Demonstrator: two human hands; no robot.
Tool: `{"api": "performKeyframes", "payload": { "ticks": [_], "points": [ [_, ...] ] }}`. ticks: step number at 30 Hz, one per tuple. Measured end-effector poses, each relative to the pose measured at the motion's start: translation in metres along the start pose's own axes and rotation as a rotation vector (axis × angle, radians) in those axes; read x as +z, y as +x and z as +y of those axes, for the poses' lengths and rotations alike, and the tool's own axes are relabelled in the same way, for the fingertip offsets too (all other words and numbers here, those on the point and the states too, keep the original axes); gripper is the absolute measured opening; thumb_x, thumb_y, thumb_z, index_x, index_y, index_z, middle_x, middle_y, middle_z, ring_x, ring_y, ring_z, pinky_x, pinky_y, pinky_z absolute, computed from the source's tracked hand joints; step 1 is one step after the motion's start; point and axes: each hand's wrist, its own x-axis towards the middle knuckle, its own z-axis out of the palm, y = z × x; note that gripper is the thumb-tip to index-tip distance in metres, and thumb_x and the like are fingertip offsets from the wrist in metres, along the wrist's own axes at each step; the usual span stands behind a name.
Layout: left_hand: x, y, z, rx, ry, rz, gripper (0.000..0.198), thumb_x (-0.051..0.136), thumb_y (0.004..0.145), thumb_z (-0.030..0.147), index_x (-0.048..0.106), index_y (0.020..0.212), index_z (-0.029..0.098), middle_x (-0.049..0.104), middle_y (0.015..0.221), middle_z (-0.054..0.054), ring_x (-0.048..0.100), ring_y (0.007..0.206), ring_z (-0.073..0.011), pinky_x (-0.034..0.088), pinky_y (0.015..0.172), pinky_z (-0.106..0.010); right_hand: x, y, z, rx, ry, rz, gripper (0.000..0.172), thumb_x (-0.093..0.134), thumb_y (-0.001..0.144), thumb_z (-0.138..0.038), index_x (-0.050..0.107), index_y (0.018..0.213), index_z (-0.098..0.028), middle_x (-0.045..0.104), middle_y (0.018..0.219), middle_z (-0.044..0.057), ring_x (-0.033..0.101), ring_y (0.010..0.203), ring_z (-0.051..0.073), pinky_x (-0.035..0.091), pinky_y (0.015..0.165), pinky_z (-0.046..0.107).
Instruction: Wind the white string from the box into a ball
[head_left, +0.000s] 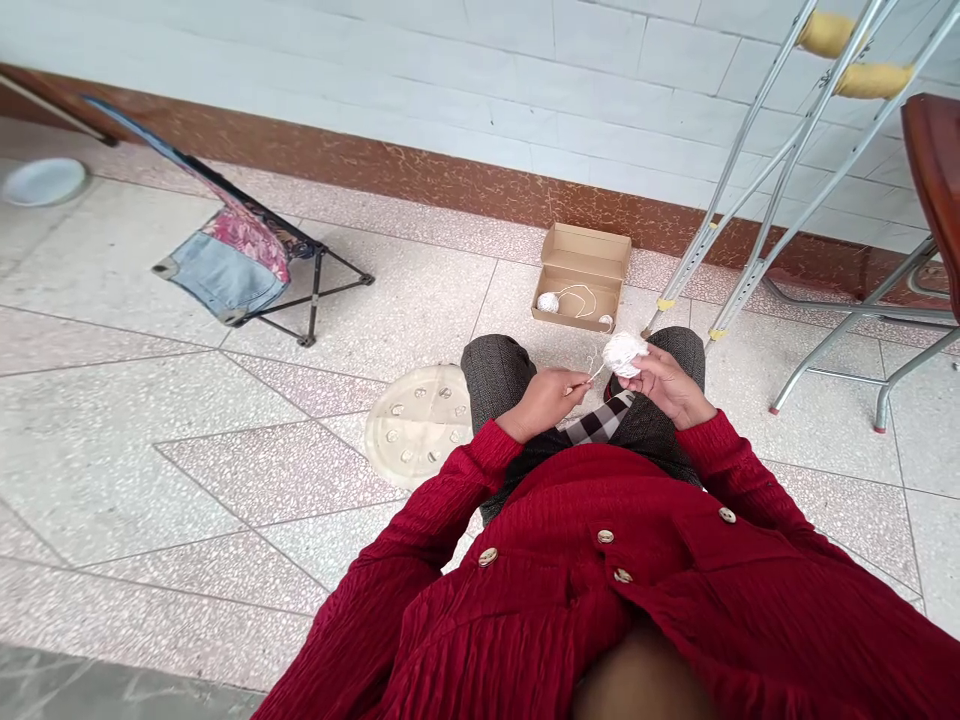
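My right hand [664, 386] is closed around a ball of white yarn [624, 353], held above my right knee. To its left, my left hand [553, 397] pinches a loose strand of the white yarn [595, 375] between thumb and fingers. The strand runs over to the ball, with small loops near my left fingertips. On the floor beyond my knees sits an open cardboard box [576, 315], its lid tilted back. A smaller ball of white yarn [548, 302] lies in it with a loose curving strand.
A round perforated cover [397, 440] lies on the floor at my left knee. Further left stands a folding stool [247, 270], with a white basin [45, 182] beyond. Metal crutches [772, 200] lean on the tiled wall, beside a brown chair [934, 170] with metal legs.
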Motion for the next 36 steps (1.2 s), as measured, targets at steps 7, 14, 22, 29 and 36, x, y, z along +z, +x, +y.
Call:
{"api": "performKeyframes", "payload": {
  "ticks": [7, 14, 22, 29, 36],
  "points": [
    [0.008, -0.003, 0.014, 0.123, 0.166, -0.056, 0.032, 0.045, 0.101, 0.028, 0.070, 0.084, 0.019, 0.069, 0.074, -0.004, 0.063, 0.076, -0.0171, 0.047, 0.091, -0.031, -0.007, 0.023, 0.017, -0.318, -0.605, 0.279, 0.047, 0.081, 0.064, -0.035, 0.058, 0.104, -0.023, 0.067, 0.084, -0.001, 0.059, 0.066, 0.015, 0.045, 0.061, 0.026],
    [-0.025, 0.001, 0.003, 0.213, 0.334, 0.002, 0.028, 0.048, 0.101, 0.024, 0.073, 0.091, 0.018, 0.073, 0.082, -0.005, 0.066, 0.080, -0.0172, 0.040, 0.112, -0.045, -0.011, 0.016, 0.052, 0.038, -0.527, -0.230, 0.051, 0.081, 0.059, -0.024, 0.066, 0.107, -0.019, 0.066, 0.077, -0.003, 0.059, 0.067, 0.014, 0.046, 0.057, 0.024],
    [-0.008, 0.005, -0.017, 0.102, 0.040, 0.122, 0.029, 0.049, 0.101, 0.030, 0.074, 0.097, 0.017, 0.076, 0.099, -0.009, 0.068, 0.097, -0.0214, 0.049, 0.100, -0.039, 0.001, -0.013, 0.014, 0.034, -0.049, -0.305, 0.052, 0.082, 0.067, -0.026, 0.063, 0.115, -0.020, 0.071, 0.086, 0.001, 0.067, 0.068, 0.015, 0.048, 0.054, 0.023],
    [0.024, 0.000, -0.010, 0.039, -0.366, 0.010, 0.033, 0.050, 0.100, 0.036, 0.073, 0.094, 0.014, 0.075, 0.094, -0.006, 0.068, 0.089, -0.0173, 0.051, 0.086, -0.029, 0.007, 0.002, -0.001, -0.227, -0.132, 0.139, 0.044, 0.082, 0.066, -0.035, 0.058, 0.100, -0.021, 0.067, 0.084, -0.002, 0.062, 0.060, 0.013, 0.045, 0.052, 0.024],
    [-0.002, -0.006, 0.008, 0.152, 0.060, -0.019, 0.030, 0.047, 0.102, 0.027, 0.070, 0.086, 0.017, 0.072, 0.086, -0.003, 0.066, 0.084, -0.0153, 0.037, 0.115, -0.043, -0.017, 0.032, 0.015, -0.423, -0.858, 0.304, 0.045, 0.080, 0.064, -0.032, 0.061, 0.104, -0.022, 0.067, 0.086, 0.000, 0.060, 0.073, 0.018, 0.047, 0.069, 0.030]
  ]
}}
